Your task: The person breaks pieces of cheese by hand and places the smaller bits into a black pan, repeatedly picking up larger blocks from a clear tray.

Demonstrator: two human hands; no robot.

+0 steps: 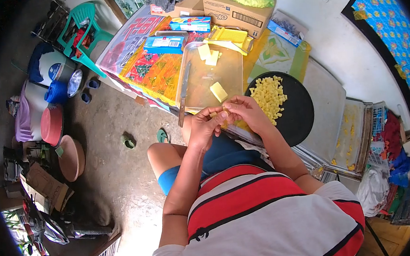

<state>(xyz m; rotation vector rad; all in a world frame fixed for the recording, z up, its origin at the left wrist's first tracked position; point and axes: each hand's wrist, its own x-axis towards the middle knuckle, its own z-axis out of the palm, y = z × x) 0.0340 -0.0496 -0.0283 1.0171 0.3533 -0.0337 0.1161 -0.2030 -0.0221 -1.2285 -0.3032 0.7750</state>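
Both my hands meet at the near edge of a clear cutting board (202,87). My left hand (206,128) is closed, its fingertips pinched around a small yellowish piece (225,111). The fingers of my right hand (244,113) press together at the same spot; what they grip is too small to make out. Just beyond them lies a pale yellow block (218,92), with more yellow slabs (209,54) at the board's far end. A knife (184,84) rests along the board's left side. To the right, a round black tray (297,104) holds many yellow cubes (268,98).
Blue boxes (164,44), a yellow slicer-like rack (229,38) and a cardboard box (237,17) stand at the table's back. Metal trays (327,118) are at the right. A green chair (84,34), basins (71,157) and slippers (128,141) are on the left floor.
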